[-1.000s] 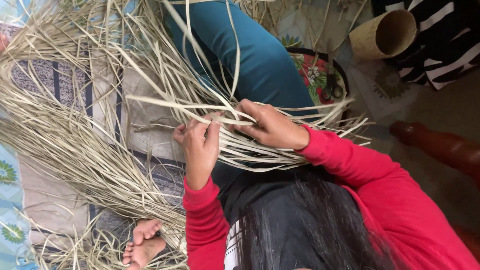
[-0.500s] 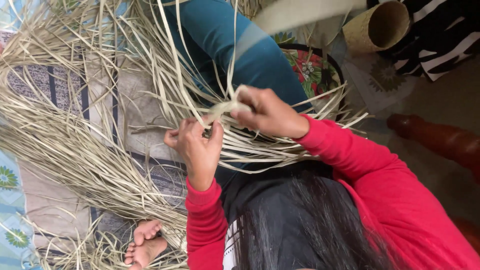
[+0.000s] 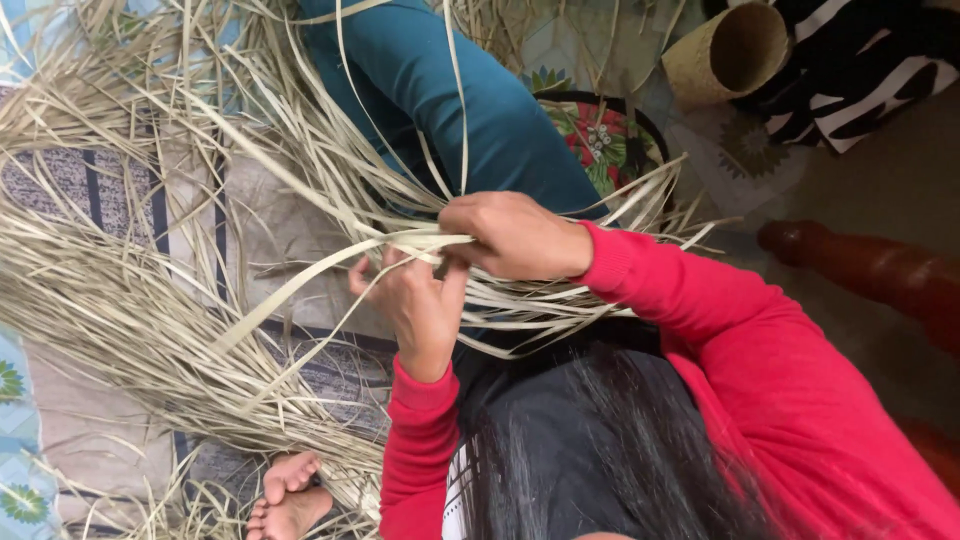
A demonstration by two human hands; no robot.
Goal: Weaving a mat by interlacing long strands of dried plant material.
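Hands, two, both in red knitted sleeves.

Left hand (image 3: 418, 300): fingers curled nearly closed, pinching a wide pale flat dried-leaf strip (image 3: 300, 285) near its end. Thumb and fingertips touch the strip.

Right hand (image 3: 515, 235): closed in a loose fist over the same strip and over the bundle beneath it. It lies just right of the left hand and touches it.

Wide pale strip, one: runs from the meeting of the two hands down and to the left, across the mat, ending in the heap.

Loose straw-coloured dried-leaf strips (image 3: 110, 310), too many to count: a thick heap fanned over the left half of the scene, with a smaller sheaf (image 3: 640, 200) passing under the right hand and spreading to the right.

Teal trousered leg (image 3: 450, 100), one in view: far of the hands, with several strips lying over it.

Bare foot (image 3: 290, 495), one showing clearly: near left, partly under strips. A second behind it cannot be told apart.

Woven tan cylindrical basket (image 3: 728, 52), one: far right, lying on its side, mouth open.

Black and white striped cloth (image 3: 860, 70), one: far right, beside the basket.

Round red floral cushion (image 3: 600, 135), one: between leg and basket.

Reddish-brown turned wooden post (image 3: 860, 270), one: right.

Grey and blue patterned floor mat (image 3: 60, 185), one: under the heap.
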